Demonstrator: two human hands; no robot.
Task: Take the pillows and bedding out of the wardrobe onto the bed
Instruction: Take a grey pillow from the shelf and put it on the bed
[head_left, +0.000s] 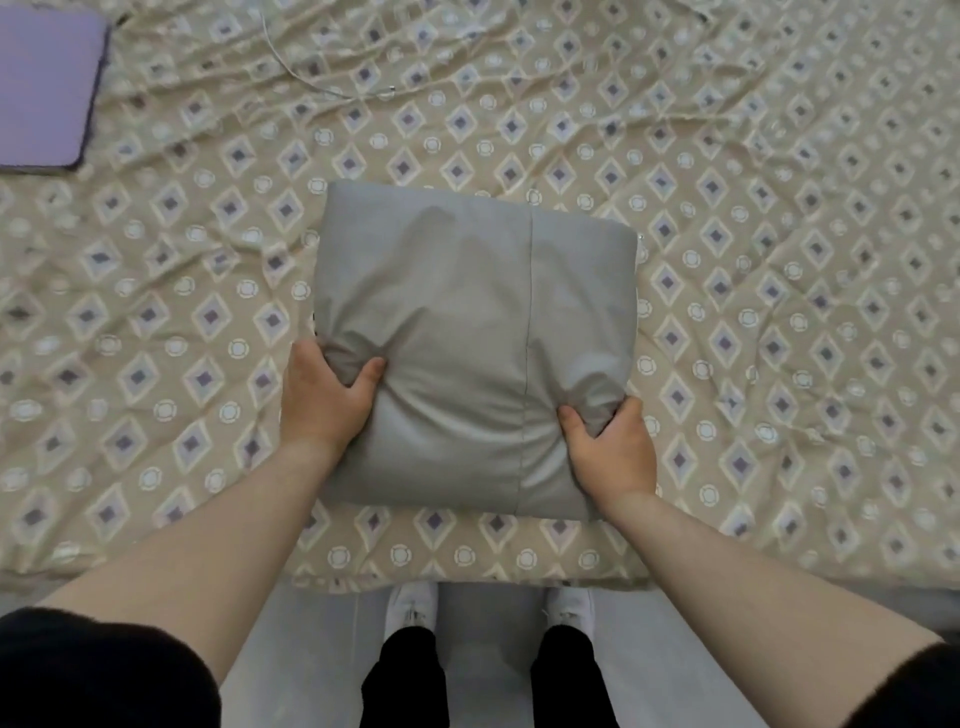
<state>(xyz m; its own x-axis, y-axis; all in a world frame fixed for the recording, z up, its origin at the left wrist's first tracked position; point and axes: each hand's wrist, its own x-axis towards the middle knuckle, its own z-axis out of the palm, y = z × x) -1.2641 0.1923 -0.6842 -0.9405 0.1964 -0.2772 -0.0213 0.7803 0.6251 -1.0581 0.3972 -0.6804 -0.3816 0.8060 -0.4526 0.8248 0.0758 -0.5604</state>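
Grey, smooth-woven cloth covers the pillow (472, 343), a plump, roughly square cushion with rounded corners and a straight seam running from its far edge to its near edge, right of centre. It lies flat on the bed (779, 260), near the bed's front edge, at the centre of the view. The bed's cover is a thin beige fabric printed with purple-centred diamonds and pale rings, rumpled into fine creases, most of all toward 12 and 1 o'clock.

The left hand (324, 395) clenches the pillow's near left corner at about 8 o'clock of the cushion, thumb pressed on top and the cloth bunched into folds under it. The right hand (608, 447) grasps the near right corner at about 4 o'clock, fingers dug in so the fabric puckers. Both forearms are bare and reach forward, with black sleeves (93, 670) pushed up near the elbows.

A flat lilac pad (44, 83) with rounded corners lies at 10 o'clock, well apart from the pillow. A thin pale cord (291, 67) curls at 11 o'clock. White shoes (415, 603) stand on the grey floor at 6 o'clock.
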